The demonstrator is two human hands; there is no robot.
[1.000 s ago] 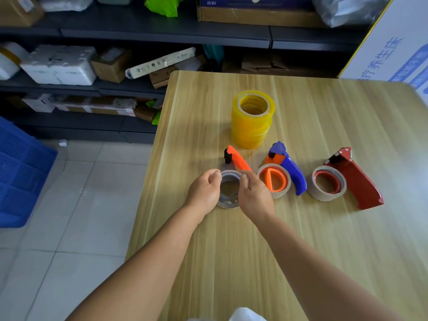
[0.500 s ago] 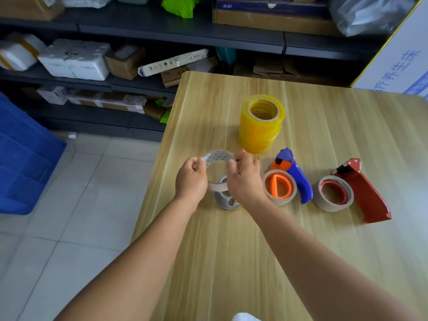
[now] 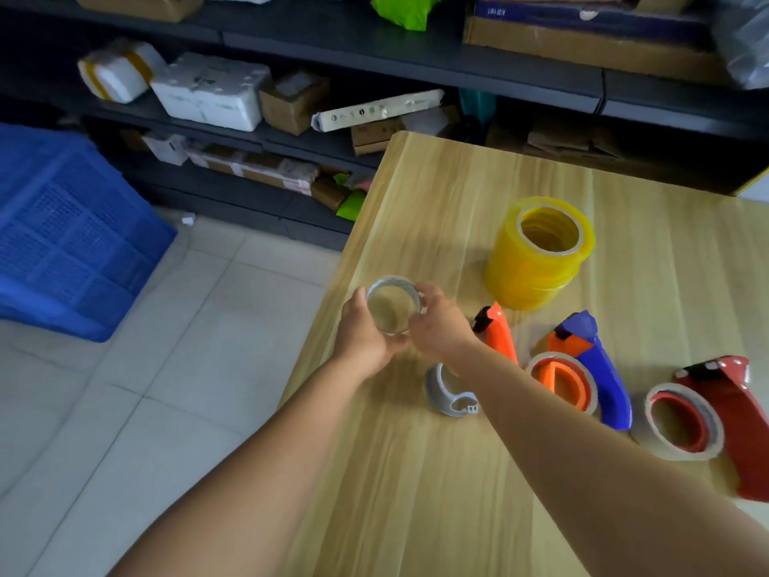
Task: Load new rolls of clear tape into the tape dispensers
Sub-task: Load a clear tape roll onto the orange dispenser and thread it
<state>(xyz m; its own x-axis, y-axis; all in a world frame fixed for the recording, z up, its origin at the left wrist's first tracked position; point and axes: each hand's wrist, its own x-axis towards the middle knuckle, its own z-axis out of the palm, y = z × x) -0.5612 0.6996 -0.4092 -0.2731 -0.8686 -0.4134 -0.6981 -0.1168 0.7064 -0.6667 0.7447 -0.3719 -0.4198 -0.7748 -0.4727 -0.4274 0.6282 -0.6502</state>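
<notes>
Grey empty core (image 3: pixel 392 309) lifted clear of orange dispenser (image 3: pixel 497 333)
Left hand (image 3: pixel 364 333) and right hand (image 3: pixel 437 326) both grasp it; yellow rolls (image 3: pixel 537 254) beyond remain unloaded

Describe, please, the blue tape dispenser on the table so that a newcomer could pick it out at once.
Start at the wooden table and find the stack of yellow tape rolls. Nearer the person than that stack lies a row of three tape dispensers; the blue tape dispenser is the middle one. Its blue handle sets it apart from the orange tape dispenser and the red tape dispenser.
</notes>
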